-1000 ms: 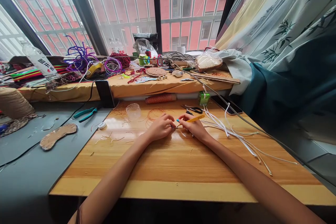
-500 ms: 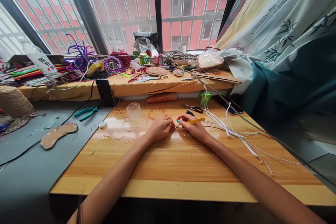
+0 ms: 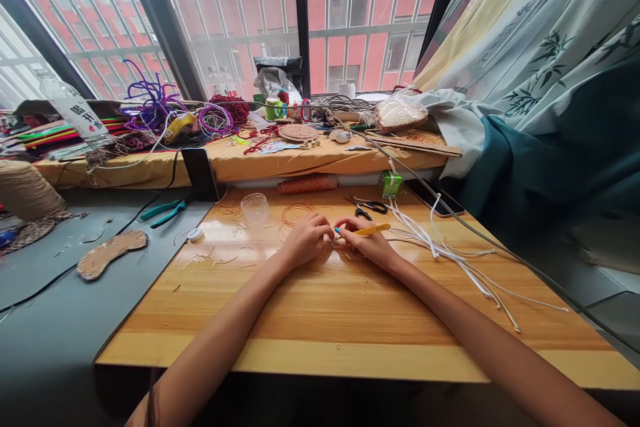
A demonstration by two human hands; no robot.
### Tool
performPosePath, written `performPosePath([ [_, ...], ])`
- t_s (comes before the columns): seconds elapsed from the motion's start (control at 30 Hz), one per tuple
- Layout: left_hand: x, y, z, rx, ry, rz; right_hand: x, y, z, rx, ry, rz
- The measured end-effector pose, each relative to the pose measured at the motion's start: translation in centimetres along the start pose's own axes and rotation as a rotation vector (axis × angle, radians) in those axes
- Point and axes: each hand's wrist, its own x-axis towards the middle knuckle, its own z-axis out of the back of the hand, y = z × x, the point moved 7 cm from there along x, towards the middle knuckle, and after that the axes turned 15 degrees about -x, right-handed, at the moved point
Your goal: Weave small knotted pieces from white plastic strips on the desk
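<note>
My left hand [image 3: 309, 237] rests on the wooden board [image 3: 300, 320], its fingers closed in a pinch. Whatever lies between those fingertips is too small to make out. Close beside it, my right hand [image 3: 369, 240] is closed around a slim yellow-handled tool [image 3: 374, 229]. The handle carries dark marks and points to the right. A small blue spot shows at the right fingertips, where the tool's working end is hidden. Beyond the hands lie a coil of thin orange cord [image 3: 299, 214] and black-handled scissors [image 3: 371, 207]. White cords [image 3: 450, 250] spread to the right of my right hand.
A clear plastic tub [image 3: 255, 209], an orange cord spool [image 3: 307, 183], a green box [image 3: 390, 183] and a phone [image 3: 434, 197] stand or lie along the back. Teal pliers [image 3: 164, 212] and a cardboard piece [image 3: 113, 255] are left. A long grey cable [image 3: 480, 240] crosses the right side.
The hands stay almost in place, with only a slight shift of the fingertips. The yellow-handled tool remains in my right hand.
</note>
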Motion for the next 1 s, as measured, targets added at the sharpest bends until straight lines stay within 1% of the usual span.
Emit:
performPosePath([
  [0.13,-0.1,-0.4,-0.5,0.031,0.053,-0.056,0.0,0.1,0.1,-0.03,-0.014,0.022],
  [0.37,0.0,-0.4,-0.7,0.073,0.056,-0.061,0.1,0.0,0.1,-0.044,-0.031,0.03],
  [0.5,0.1,-0.2,-1.0,0.08,0.069,-0.048,0.1,0.0,0.2,-0.06,-0.047,0.03],
  [0.73,0.3,-0.1,-1.4,0.106,0.102,-0.007,0.0,0.7,0.6,-0.168,-0.125,0.052],
  [0.8,0.3,0.0,-1.2,0.083,0.088,0.014,-0.1,0.9,0.6,-0.187,-0.121,0.06],
  [0.9,0.3,0.4,-0.5,0.029,0.022,0.067,-0.1,0.9,0.6,-0.19,-0.099,0.074],
  [1.0,0.3,1.0,0.1,-0.021,-0.032,0.129,-0.2,0.9,1.0,-0.2,-0.122,0.074],
])
